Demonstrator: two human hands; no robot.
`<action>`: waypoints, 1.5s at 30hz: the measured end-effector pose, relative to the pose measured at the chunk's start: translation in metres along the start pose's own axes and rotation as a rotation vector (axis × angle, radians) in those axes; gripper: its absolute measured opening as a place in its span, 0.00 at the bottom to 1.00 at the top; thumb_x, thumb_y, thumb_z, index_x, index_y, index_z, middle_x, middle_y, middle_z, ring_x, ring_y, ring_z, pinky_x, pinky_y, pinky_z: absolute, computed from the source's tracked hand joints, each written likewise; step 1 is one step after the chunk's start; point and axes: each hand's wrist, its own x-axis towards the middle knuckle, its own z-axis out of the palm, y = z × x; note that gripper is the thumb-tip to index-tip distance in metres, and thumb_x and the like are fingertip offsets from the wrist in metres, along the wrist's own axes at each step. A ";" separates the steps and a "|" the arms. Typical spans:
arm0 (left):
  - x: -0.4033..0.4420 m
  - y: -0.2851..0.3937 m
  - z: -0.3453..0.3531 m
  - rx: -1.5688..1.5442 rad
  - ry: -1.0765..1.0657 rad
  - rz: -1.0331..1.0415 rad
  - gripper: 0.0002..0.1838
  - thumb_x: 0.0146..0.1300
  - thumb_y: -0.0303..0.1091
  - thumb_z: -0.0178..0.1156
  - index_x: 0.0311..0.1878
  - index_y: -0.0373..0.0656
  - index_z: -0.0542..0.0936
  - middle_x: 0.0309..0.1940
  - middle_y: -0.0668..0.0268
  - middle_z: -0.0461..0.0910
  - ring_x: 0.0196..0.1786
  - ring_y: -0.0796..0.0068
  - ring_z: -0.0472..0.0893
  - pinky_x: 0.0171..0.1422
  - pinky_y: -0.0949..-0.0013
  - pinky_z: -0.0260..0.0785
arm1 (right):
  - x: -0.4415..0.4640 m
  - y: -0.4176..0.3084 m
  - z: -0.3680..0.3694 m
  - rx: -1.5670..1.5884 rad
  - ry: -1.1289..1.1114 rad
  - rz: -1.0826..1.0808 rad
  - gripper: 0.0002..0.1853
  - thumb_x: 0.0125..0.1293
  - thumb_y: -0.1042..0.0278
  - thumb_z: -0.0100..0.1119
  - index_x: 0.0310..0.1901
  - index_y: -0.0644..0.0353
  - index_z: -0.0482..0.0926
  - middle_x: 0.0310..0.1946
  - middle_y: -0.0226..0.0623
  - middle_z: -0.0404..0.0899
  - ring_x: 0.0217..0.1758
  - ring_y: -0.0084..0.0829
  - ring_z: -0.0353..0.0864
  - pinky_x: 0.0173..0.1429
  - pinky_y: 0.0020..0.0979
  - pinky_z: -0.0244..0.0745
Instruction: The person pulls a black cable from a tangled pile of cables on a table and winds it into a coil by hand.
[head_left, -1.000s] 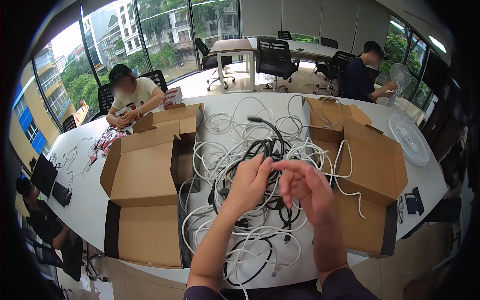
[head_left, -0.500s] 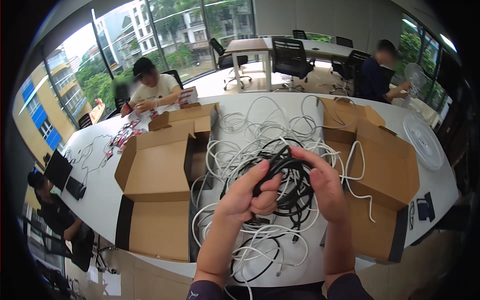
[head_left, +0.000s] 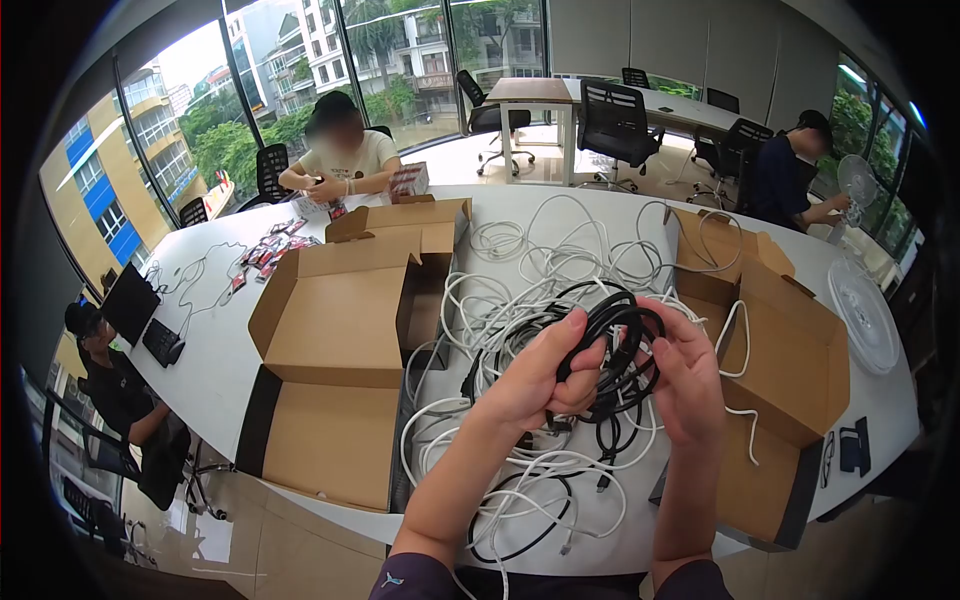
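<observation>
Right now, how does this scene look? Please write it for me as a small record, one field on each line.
Left hand: closed around a coiled black cable
Right hand: touching the coil's right side; firmness of grip unclear
Below the hands: tangle of cables, mostly white, on a white table
Left of tangle: open cardboard boxes
Right of tangle: more open cardboard boxes
Others: first person at upper left, second person at far left, third person at upper right
</observation>
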 end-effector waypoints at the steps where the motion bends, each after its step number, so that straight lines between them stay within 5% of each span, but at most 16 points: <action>1: 0.003 -0.001 0.000 0.047 0.037 0.010 0.27 0.75 0.59 0.34 0.25 0.49 0.60 0.06 0.77 0.52 0.09 0.84 0.48 0.16 0.75 0.42 | 0.000 0.001 0.001 0.003 0.035 0.009 0.25 0.67 0.73 0.59 0.63 0.73 0.67 0.55 0.42 0.76 0.57 0.27 0.75 0.63 0.28 0.69; 21: 0.002 -0.001 -0.009 0.029 -0.028 -0.013 0.31 0.72 0.65 0.34 0.23 0.50 0.61 0.06 0.79 0.50 0.08 0.85 0.47 0.15 0.75 0.39 | 0.000 0.007 -0.009 0.123 -0.142 -0.082 0.24 0.65 0.74 0.62 0.61 0.70 0.69 0.54 0.46 0.77 0.56 0.32 0.79 0.63 0.32 0.72; 29: 0.019 -0.014 -0.027 -0.346 -0.004 -0.113 0.29 0.74 0.63 0.33 0.23 0.51 0.61 0.06 0.81 0.47 0.07 0.85 0.45 0.13 0.75 0.39 | 0.004 0.013 -0.016 0.334 -0.156 0.070 0.23 0.62 0.73 0.63 0.57 0.63 0.67 0.45 0.40 0.75 0.47 0.28 0.79 0.52 0.28 0.78; 36: 0.015 -0.001 -0.027 -0.224 0.152 -0.128 0.29 0.74 0.61 0.38 0.25 0.48 0.66 0.07 0.81 0.49 0.07 0.86 0.47 0.13 0.76 0.42 | 0.005 0.004 0.002 0.035 -0.027 0.091 0.21 0.66 0.74 0.57 0.58 0.64 0.66 0.48 0.37 0.74 0.43 0.22 0.78 0.48 0.25 0.75; 42: 0.015 -0.001 -0.020 -0.005 0.318 -0.120 0.26 0.73 0.57 0.45 0.27 0.46 0.69 0.07 0.80 0.52 0.08 0.87 0.49 0.13 0.78 0.42 | 0.001 0.013 0.009 -0.480 0.010 -0.026 0.28 0.60 0.81 0.62 0.61 0.61 0.62 0.41 0.29 0.69 0.35 0.16 0.71 0.43 0.20 0.70; 45: 0.013 0.002 -0.020 -0.053 0.297 -0.084 0.24 0.73 0.56 0.46 0.28 0.46 0.69 0.08 0.80 0.53 0.08 0.87 0.49 0.14 0.78 0.42 | 0.001 0.016 0.010 -0.550 0.006 -0.055 0.32 0.57 0.84 0.61 0.62 0.60 0.61 0.41 0.29 0.69 0.42 0.18 0.71 0.50 0.22 0.70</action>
